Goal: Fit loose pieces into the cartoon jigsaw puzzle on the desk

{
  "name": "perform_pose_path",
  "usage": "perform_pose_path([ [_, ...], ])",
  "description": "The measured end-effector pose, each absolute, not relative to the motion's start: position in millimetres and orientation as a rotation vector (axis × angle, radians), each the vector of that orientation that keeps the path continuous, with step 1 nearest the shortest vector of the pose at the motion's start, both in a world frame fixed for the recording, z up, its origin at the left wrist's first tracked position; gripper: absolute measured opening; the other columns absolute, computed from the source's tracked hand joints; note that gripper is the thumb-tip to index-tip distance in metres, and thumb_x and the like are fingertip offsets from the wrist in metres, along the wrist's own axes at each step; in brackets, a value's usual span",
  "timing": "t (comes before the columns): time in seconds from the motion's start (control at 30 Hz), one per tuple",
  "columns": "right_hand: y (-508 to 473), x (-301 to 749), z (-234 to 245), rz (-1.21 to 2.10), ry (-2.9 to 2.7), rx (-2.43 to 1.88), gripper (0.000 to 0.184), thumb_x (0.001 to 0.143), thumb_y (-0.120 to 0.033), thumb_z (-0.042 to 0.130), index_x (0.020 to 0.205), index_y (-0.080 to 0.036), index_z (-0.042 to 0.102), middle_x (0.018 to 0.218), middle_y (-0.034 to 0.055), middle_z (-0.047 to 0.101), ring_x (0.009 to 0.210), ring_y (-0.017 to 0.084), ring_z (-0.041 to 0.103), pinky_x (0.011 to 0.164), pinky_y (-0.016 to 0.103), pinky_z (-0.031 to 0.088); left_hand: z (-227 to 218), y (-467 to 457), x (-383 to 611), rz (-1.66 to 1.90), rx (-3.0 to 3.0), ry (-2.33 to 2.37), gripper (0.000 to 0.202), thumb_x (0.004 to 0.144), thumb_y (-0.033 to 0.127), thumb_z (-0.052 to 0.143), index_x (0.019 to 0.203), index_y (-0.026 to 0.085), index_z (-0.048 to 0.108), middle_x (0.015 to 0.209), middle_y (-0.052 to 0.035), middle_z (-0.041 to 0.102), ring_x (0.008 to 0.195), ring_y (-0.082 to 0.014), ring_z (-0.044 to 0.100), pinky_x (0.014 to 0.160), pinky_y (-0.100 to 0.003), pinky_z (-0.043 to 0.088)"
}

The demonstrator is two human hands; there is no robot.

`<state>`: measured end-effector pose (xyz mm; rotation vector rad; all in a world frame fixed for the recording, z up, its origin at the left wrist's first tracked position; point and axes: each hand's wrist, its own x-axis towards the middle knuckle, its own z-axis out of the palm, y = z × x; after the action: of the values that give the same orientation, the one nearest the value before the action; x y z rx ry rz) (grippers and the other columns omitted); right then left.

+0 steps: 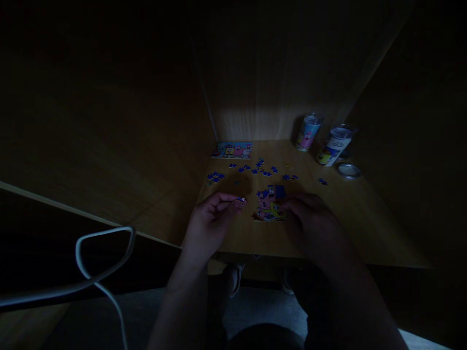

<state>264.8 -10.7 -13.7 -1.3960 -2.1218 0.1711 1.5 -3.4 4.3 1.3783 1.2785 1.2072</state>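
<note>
The scene is dim. A partly joined cartoon jigsaw [270, 206] lies on the wooden desk [365, 214] in front of me. My left hand [211, 218] is pinched on a small puzzle piece [241, 199] just left of that jigsaw. My right hand [314, 218] rests palm down at the jigsaw's right edge, its fingers curled onto the pieces; what they press is too dark to name. Loose blue puzzle pieces [255, 169] are scattered farther back.
A printed cartoon picture [232, 150] lies at the back left. Two cartoon-printed tubes [308, 132] [334, 144] stand at the back right with a round lid [349, 170] beside them. Wooden walls enclose the desk. A white cable [98, 262] loops at lower left.
</note>
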Motion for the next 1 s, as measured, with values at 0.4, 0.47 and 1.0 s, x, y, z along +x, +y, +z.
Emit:
perform_pose_path([
  [0.4, -10, 264, -12, 0.147, -2.135, -1.384, 0.022, 0.099, -0.012, 0.060, 0.109, -0.024, 0.075, 0.118, 0.0099, 0.077, 0.114, 0.031, 0.068, 0.102, 0.050, 0.056, 6, -8, 11, 0.924, 1.959, 1.501, 0.015, 0.104, 0.026, 0.068, 0.108, 0.030, 0.081, 0.107, -0.0005, 0.085, 0.101, -0.0224, 0.080, 0.094, -0.035, 0.061],
  [0.47, -10, 264, -12, 0.150, -2.142, -1.379, 0.022, 0.099, -0.011, 0.060, 0.109, -0.024, 0.076, 0.119, 0.0101, 0.077, 0.114, 0.031, 0.068, 0.102, 0.051, 0.056, 7, -8, 12, 0.926, 1.965, 1.489, 0.016, 0.104, 0.025, 0.067, 0.109, 0.030, 0.082, 0.108, -0.0009, 0.085, 0.101, -0.0231, 0.080, 0.093, -0.035, 0.061],
  [1.0, -10, 264, -10, 0.183, -2.194, -1.330, 0.020, 0.099, -0.015, 0.062, 0.109, -0.025, 0.076, 0.120, 0.0098, 0.078, 0.113, 0.031, 0.069, 0.104, 0.052, 0.056, 6, -8, 17, 0.932, 2.082, 1.521, 0.019, 0.106, 0.021, 0.061, 0.110, 0.027, 0.079, 0.109, -0.0043, 0.082, 0.105, -0.0253, 0.076, 0.093, -0.037, 0.056],
])
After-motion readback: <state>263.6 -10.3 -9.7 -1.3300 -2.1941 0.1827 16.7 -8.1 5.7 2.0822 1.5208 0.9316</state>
